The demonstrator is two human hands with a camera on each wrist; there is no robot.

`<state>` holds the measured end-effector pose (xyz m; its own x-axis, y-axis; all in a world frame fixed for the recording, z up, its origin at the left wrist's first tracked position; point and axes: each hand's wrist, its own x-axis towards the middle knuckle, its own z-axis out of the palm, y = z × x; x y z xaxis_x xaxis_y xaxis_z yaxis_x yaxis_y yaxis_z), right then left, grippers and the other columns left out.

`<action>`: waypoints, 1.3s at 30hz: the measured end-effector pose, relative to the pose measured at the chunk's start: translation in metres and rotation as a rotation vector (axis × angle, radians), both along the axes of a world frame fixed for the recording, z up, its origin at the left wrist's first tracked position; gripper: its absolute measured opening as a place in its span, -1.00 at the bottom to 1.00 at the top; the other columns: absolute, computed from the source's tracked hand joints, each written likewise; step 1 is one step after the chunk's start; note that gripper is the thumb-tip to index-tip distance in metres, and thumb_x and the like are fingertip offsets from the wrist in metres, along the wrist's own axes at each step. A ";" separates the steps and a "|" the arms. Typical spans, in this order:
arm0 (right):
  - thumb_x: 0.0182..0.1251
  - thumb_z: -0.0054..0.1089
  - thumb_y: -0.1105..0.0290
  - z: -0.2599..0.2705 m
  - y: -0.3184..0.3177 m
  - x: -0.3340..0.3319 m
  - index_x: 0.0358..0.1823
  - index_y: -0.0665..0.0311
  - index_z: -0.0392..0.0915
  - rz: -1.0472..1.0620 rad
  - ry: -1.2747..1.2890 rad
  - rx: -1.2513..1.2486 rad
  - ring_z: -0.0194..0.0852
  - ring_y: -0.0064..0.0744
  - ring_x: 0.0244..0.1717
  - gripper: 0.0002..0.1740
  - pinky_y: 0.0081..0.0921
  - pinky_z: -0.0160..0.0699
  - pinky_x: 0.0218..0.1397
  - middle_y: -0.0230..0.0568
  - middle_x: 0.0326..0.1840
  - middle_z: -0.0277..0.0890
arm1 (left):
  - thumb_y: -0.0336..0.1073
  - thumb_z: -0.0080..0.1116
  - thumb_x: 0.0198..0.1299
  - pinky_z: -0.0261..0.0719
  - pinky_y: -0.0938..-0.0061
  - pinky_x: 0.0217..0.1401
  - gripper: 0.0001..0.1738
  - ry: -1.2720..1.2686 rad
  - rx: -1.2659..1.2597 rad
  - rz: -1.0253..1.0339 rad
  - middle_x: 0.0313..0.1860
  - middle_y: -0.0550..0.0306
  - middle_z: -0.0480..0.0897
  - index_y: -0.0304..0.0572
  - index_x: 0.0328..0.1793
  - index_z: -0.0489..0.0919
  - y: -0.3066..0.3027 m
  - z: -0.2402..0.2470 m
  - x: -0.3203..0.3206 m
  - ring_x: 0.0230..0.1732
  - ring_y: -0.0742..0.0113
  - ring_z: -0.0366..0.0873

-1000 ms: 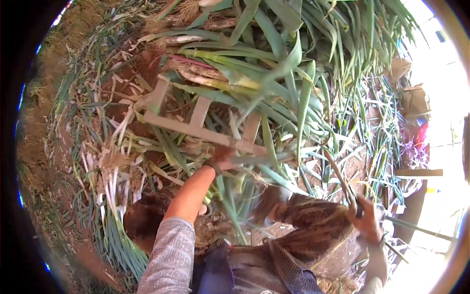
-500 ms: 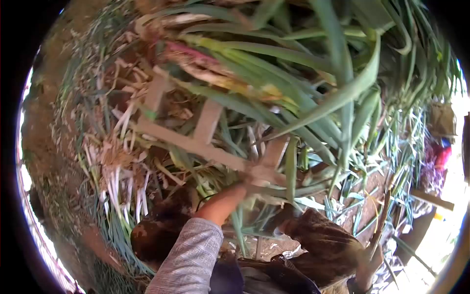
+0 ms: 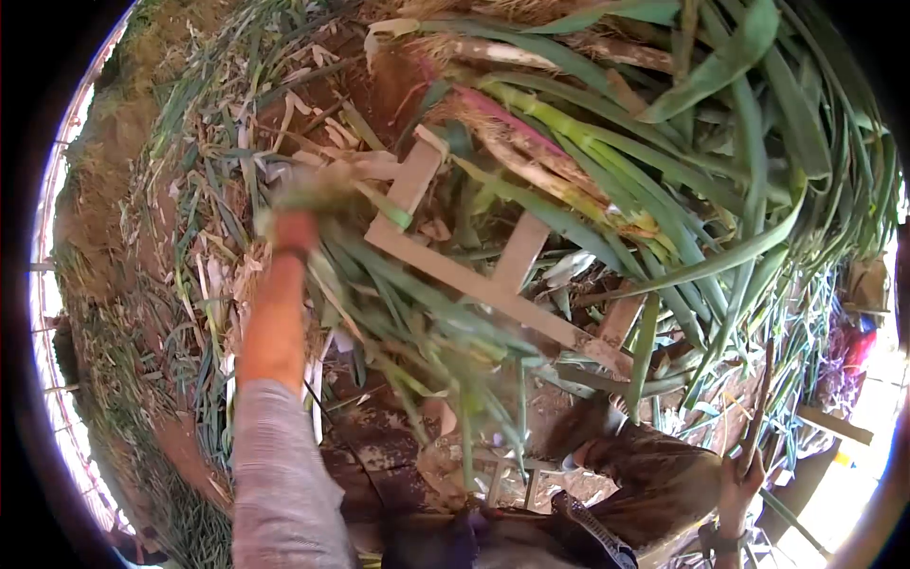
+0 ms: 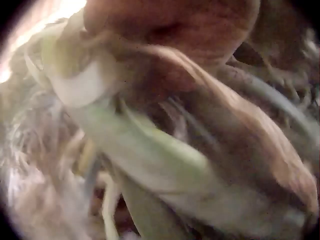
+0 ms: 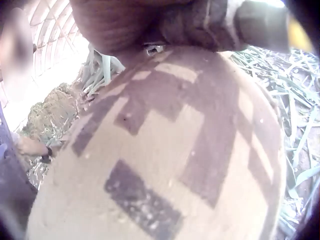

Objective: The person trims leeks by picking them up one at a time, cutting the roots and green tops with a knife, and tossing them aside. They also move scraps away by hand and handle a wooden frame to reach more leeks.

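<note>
Blurred by motion, my left hand (image 3: 296, 232) is stretched out at the left of the head view. It grips green onions (image 3: 393, 289), whose long leaves trail down to the right. Close up in the left wrist view, a pale green stalk (image 4: 145, 155) and a dry brown leaf (image 4: 240, 105) lie against the fingers. My right hand (image 3: 737, 488) is low at the right, beside the knee. It holds a long, thin brown tool (image 3: 758, 408) pointing upward; its exact kind I cannot tell.
A slatted wooden frame (image 3: 455, 275) lies in front, beside a large heap of green onions (image 3: 654, 161). Loose leaves and trimmings litter the ground. The patterned knee (image 5: 165, 150) fills the right wrist view. A wooden bar (image 3: 834, 425) is at the far right.
My left hand has moved from the frame's near edge out to the left, now with green onions trailing from it. My right hand is lower, its tool more upright. The head view has shifted.
</note>
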<state>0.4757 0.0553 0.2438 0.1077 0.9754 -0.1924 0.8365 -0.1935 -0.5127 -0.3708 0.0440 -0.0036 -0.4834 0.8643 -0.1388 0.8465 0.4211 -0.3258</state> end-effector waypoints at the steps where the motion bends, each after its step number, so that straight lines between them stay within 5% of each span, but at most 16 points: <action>1: 0.16 0.29 0.48 0.002 0.000 -0.005 0.03 0.38 0.52 0.008 -0.010 -0.011 0.25 -0.57 -0.34 -0.62 -0.52 0.30 -0.26 -0.39 -0.33 0.40 | -0.27 0.17 0.11 0.62 0.00 -0.22 -0.84 -0.003 0.037 -0.048 -0.50 -0.03 0.68 -0.10 -0.28 0.72 0.016 0.048 -0.020 -0.34 -0.10 0.67; 2: 0.20 0.28 0.48 0.004 0.000 -0.011 0.08 0.39 0.50 -0.004 -0.057 0.005 0.29 -0.56 -0.29 -0.60 -0.50 0.35 -0.22 -0.35 -0.26 0.43 | -0.23 0.26 0.10 0.61 0.01 0.04 -0.68 -0.202 -0.170 0.190 -0.16 -0.14 0.72 -0.12 0.00 0.68 0.048 0.117 -0.012 -0.03 -0.12 0.66; 6: 0.32 0.25 0.49 -0.008 0.000 0.007 0.21 0.43 0.46 -0.057 0.006 0.062 0.33 -0.53 -0.18 -0.56 -0.47 0.45 -0.12 -0.25 -0.06 0.46 | -0.06 0.42 0.00 0.20 -0.02 0.50 -0.14 -0.070 0.655 -0.422 0.41 -0.24 0.40 -0.12 0.44 0.36 0.063 0.196 0.081 0.45 -0.15 0.32; 10: 0.29 0.32 0.47 0.001 0.004 -0.005 0.27 0.45 0.42 0.014 -0.078 -0.104 0.35 -0.49 -0.19 -0.47 -0.45 0.47 -0.05 -0.23 -0.13 0.45 | 0.00 0.43 -0.02 0.14 0.02 0.55 -0.16 -0.795 0.350 -0.173 0.41 -0.19 0.39 -0.23 0.37 0.42 0.030 0.068 0.088 0.55 -0.08 0.17; 14: 0.24 0.31 0.49 -0.008 -0.003 0.005 0.21 0.45 0.47 0.025 -0.130 0.104 0.35 -0.52 -0.22 -0.50 -0.45 0.47 -0.10 -0.26 -0.20 0.41 | 0.20 0.42 -0.07 0.05 -0.05 0.55 -0.03 -0.514 0.309 -0.219 0.47 -0.13 0.34 -0.21 0.40 0.40 0.014 -0.040 0.120 0.54 -0.07 0.15; 16: 0.23 0.31 0.48 0.019 0.006 -0.035 0.19 0.40 0.48 -0.102 -0.181 -0.169 0.42 -0.43 -0.12 -0.52 -0.38 0.47 0.04 -0.19 -0.14 0.51 | 0.29 0.40 -0.10 0.02 -0.08 0.55 0.05 -0.514 0.364 -0.236 0.50 -0.11 0.30 -0.20 0.44 0.37 0.026 -0.051 0.129 0.55 -0.06 0.14; 19: 0.20 0.28 0.50 -0.003 -0.001 -0.006 0.14 0.34 0.52 -0.003 -0.215 0.034 0.42 -0.43 -0.15 -0.56 -0.36 0.45 0.00 -0.21 -0.27 0.50 | 0.54 0.30 -0.25 -0.13 -0.27 0.56 0.35 -0.919 -0.070 -0.060 0.58 -0.11 0.18 -0.17 0.58 0.16 0.037 -0.058 0.150 0.57 -0.21 0.03; 22: 0.28 0.29 0.46 0.005 0.010 -0.022 0.11 0.47 0.49 0.095 -0.211 0.032 0.37 -0.47 -0.12 -0.60 -0.48 0.47 -0.06 -0.26 -0.15 0.46 | 0.53 0.30 -0.23 -0.12 -0.30 0.55 0.32 -0.662 0.075 -0.204 0.55 -0.12 0.22 -0.15 0.58 0.18 -0.007 -0.094 0.179 0.55 -0.27 0.04; 27: 0.25 0.27 0.47 -0.004 0.011 -0.026 0.18 0.42 0.47 0.017 -0.210 -0.006 0.42 -0.41 -0.04 -0.54 -0.41 0.44 0.08 -0.18 -0.03 0.53 | 0.34 0.35 -0.13 -0.05 -0.32 0.51 0.19 -0.617 -0.418 -0.438 0.48 -0.21 0.27 -0.21 0.55 0.21 -0.091 -0.081 0.185 0.53 -0.23 0.06; 30: 0.23 0.23 0.50 0.014 0.012 -0.065 0.14 0.38 0.49 -0.020 -0.134 -0.004 0.42 -0.38 -0.08 -0.58 -0.39 0.42 0.04 -0.18 -0.07 0.55 | 0.09 0.36 -0.07 0.36 -0.19 0.26 -0.17 -0.528 -0.271 -0.531 0.28 -0.20 0.48 -0.25 0.29 0.48 -0.098 -0.089 0.183 0.31 -0.18 0.39; 32: 0.26 0.23 0.46 -0.009 0.008 -0.023 0.15 0.38 0.49 -0.087 -0.115 0.093 0.42 -0.37 -0.09 -0.58 -0.37 0.42 0.02 -0.19 -0.08 0.54 | -0.12 0.33 -0.05 0.57 0.01 -0.15 -0.58 -0.586 -0.585 -0.207 -0.11 -0.12 0.66 -0.19 -0.08 0.65 -0.072 -0.079 0.165 -0.11 -0.06 0.64; 34: 0.30 0.23 0.42 -0.009 0.006 -0.011 0.23 0.37 0.47 -0.076 -0.149 -0.060 0.42 -0.35 0.00 -0.53 -0.35 0.43 0.10 -0.18 -0.03 0.51 | -0.33 0.16 0.07 0.53 -0.05 -0.32 -0.85 -0.250 0.000 0.079 -0.31 -0.22 0.66 -0.26 -0.36 0.65 -0.073 -0.107 0.091 -0.42 -0.18 0.60; 36: 0.35 0.32 0.25 -0.002 0.014 -0.041 0.40 0.46 0.28 -0.213 -0.276 -0.155 0.36 -0.26 0.16 -0.30 -0.31 0.43 0.19 -0.07 0.16 0.33 | -0.22 0.25 0.14 0.62 0.08 -0.27 -0.69 -0.417 0.590 0.276 -0.32 -0.10 0.67 -0.23 -0.06 0.60 -0.025 0.040 0.042 -0.30 -0.09 0.67; 37: 0.35 0.34 0.25 -0.012 0.019 -0.026 0.41 0.47 0.26 -0.136 -0.253 -0.153 0.35 -0.27 0.15 -0.28 -0.31 0.44 0.17 -0.06 0.19 0.30 | -0.19 0.29 0.16 0.64 0.07 -0.23 -0.61 0.232 0.670 -0.056 -0.29 -0.11 0.68 -0.29 0.01 0.55 -0.030 -0.017 -0.070 -0.31 -0.11 0.67; 38: 0.34 0.36 0.24 -0.021 0.022 -0.012 0.42 0.48 0.24 -0.060 -0.228 -0.153 0.35 -0.28 0.15 -0.25 -0.31 0.45 0.14 -0.04 0.22 0.26 | -0.10 0.38 0.10 0.64 0.04 -0.19 -0.50 0.035 1.013 -0.284 -0.27 -0.17 0.69 -0.37 -0.02 0.54 -0.005 0.067 -0.112 -0.29 -0.14 0.68; 39: 0.33 0.37 0.27 -0.021 0.027 -0.024 0.41 0.48 0.25 -0.053 -0.237 -0.173 0.36 -0.32 0.10 -0.26 -0.35 0.46 0.12 -0.08 0.16 0.31 | 0.03 0.42 0.07 0.63 0.03 -0.11 -0.36 -0.286 1.068 0.059 -0.20 -0.24 0.69 -0.44 0.00 0.53 0.013 0.120 -0.144 -0.23 -0.16 0.68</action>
